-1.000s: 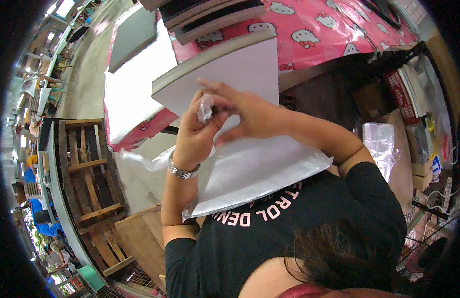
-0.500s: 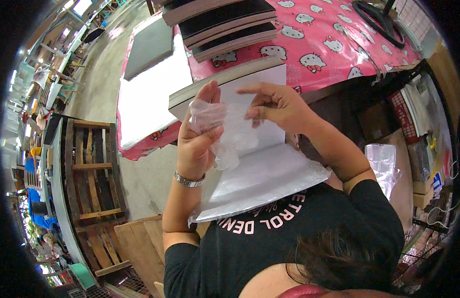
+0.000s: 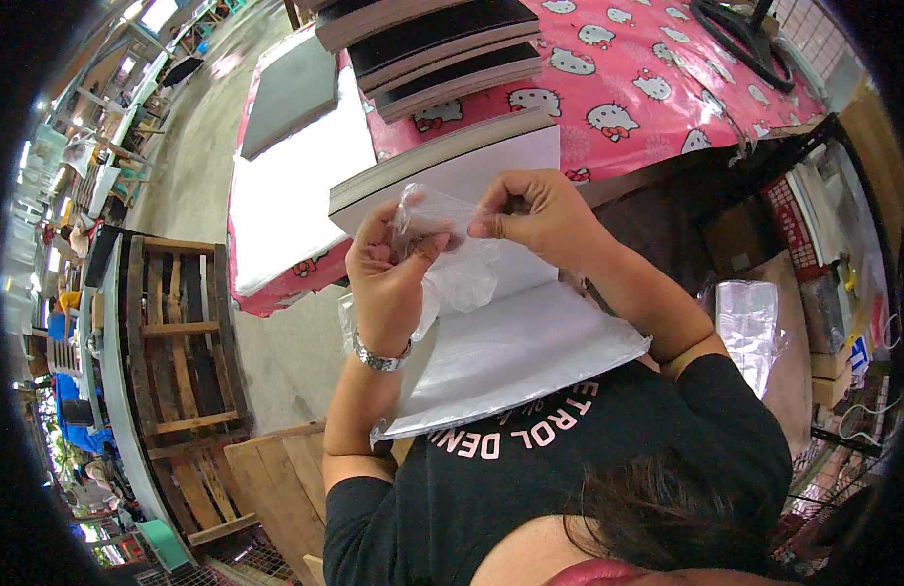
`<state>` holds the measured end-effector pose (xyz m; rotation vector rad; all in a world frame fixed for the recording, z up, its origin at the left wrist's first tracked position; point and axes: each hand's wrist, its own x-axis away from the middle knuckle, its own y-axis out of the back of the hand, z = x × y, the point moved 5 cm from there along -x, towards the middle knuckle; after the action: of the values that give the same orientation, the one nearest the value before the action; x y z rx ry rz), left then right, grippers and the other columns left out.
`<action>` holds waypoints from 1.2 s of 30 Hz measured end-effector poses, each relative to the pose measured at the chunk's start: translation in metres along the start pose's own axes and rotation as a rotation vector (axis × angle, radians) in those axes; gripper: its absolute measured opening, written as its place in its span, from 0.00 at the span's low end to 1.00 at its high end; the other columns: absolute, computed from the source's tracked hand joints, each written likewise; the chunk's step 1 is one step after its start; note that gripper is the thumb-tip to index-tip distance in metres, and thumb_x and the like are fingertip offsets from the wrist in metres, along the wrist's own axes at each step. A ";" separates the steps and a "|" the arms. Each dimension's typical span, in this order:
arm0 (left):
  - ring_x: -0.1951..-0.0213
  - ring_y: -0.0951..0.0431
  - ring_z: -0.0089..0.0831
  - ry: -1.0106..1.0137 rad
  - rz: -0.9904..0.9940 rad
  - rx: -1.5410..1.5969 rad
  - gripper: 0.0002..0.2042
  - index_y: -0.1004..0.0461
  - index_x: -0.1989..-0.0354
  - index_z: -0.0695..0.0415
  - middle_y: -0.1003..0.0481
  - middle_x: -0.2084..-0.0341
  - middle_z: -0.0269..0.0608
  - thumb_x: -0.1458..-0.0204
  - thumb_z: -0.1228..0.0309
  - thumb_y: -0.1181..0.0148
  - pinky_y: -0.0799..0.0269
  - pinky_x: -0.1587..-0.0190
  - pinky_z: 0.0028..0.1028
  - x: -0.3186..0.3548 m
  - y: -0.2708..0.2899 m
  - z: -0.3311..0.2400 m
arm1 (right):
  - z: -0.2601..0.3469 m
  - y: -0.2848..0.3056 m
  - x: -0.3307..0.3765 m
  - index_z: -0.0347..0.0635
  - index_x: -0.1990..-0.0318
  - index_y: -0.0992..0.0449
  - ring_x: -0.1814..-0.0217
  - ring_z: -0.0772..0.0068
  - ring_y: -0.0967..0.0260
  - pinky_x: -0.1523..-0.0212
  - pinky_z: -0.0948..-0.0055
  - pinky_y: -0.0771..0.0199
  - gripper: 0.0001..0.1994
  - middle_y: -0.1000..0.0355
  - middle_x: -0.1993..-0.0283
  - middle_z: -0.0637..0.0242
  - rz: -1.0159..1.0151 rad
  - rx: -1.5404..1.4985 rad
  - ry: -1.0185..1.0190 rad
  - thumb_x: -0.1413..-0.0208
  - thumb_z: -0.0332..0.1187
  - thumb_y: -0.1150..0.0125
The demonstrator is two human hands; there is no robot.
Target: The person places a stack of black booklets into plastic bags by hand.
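A crumpled sheet of clear plastic film [image 3: 466,278] hangs between my hands. My left hand [image 3: 386,298], with a metal watch on its wrist, is closed on the film between thumb and fingers. Across from it, my right hand [image 3: 540,215] pinches the film's edge, and a thin stretch of it spans the gap. Below them a flat white panel [image 3: 510,347], wrapped in plastic along its near edge, rests against my body. A thick white-faced panel [image 3: 515,156] with a layered edge stands behind my hands, against the table.
Several black-topped panels [image 3: 452,49] are stacked on a table with a pink patterned cover [image 3: 628,59]. A grey panel [image 3: 294,93] lies on white sheeting at the left. Wooden pallets [image 3: 183,332] stand at my left. Folded clear plastic [image 3: 747,322] lies at my right, beside a loaded shelf [image 3: 828,254].
My right hand has closed from spread fingers into a pinch on the film. My left fingers have curled, and the film is now spread between both hands.
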<state>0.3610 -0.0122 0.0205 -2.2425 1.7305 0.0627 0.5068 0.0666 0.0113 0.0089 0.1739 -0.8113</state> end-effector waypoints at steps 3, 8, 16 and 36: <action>0.69 0.25 0.23 -0.004 -0.025 -0.085 0.25 0.37 0.50 0.63 0.27 0.69 0.40 0.59 0.87 0.39 0.27 0.68 0.21 0.003 -0.009 -0.011 | -0.005 0.006 0.002 0.37 0.72 0.25 0.67 0.84 0.33 0.65 0.81 0.33 0.05 0.29 0.73 0.71 -0.040 0.064 -0.138 0.50 0.28 0.39; 0.72 0.27 0.20 -0.008 0.006 -0.186 0.30 0.41 0.46 0.60 0.27 0.72 0.38 0.61 0.88 0.39 0.31 0.69 0.18 0.009 -0.014 -0.004 | 0.009 0.015 -0.001 0.36 0.70 0.24 0.64 0.81 0.33 0.62 0.78 0.33 0.07 0.28 0.67 0.67 -0.189 0.164 0.188 0.48 0.31 0.41; 0.72 0.27 0.19 0.001 0.009 -0.131 0.33 0.43 0.41 0.57 0.28 0.75 0.36 0.59 0.87 0.40 0.31 0.69 0.18 0.010 -0.010 -0.004 | -0.016 -0.007 0.004 0.35 0.65 0.26 0.66 0.81 0.35 0.64 0.79 0.35 0.08 0.30 0.69 0.71 0.115 -0.197 -0.022 0.48 0.32 0.40; 0.69 0.30 0.25 0.153 0.059 0.334 0.05 0.31 0.66 0.56 0.29 0.69 0.36 0.44 0.69 0.51 0.33 0.67 0.26 0.006 0.018 0.004 | -0.010 -0.027 0.033 0.37 0.65 0.29 0.76 0.83 0.37 0.74 0.81 0.37 0.12 0.34 0.79 0.72 0.638 -0.245 -0.231 0.52 0.35 0.37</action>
<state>0.3460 -0.0208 0.0119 -1.9961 1.7332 -0.3672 0.5074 0.0250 -0.0023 -0.2487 0.0431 -0.1470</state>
